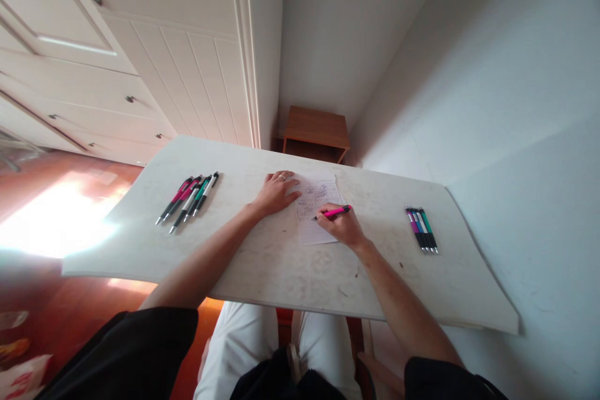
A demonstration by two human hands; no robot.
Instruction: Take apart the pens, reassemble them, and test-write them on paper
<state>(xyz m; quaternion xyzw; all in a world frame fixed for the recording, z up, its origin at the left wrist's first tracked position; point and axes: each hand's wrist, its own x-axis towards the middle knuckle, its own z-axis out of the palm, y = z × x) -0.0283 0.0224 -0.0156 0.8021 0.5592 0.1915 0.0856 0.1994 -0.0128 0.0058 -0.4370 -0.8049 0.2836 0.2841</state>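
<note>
My right hand [344, 225] is closed on a pink pen [335, 212], its tip touching a small sheet of paper [315, 209] covered with scribbles at the middle of the white table [262, 262]. My left hand [276, 192] lies flat on the paper's left edge, fingers stretched out, a ring on one finger. A row of several pens [190, 199], pink, green and white, lies to the left. Several more pens [422, 229] lie side by side to the right.
A white wall runs along the table's right side. A small wooden stand [315, 131] sits beyond the far edge. White cabinet doors and drawers [140, 75] fill the left. Red-brown floor with a bright sun patch [56, 219] lies left of the table.
</note>
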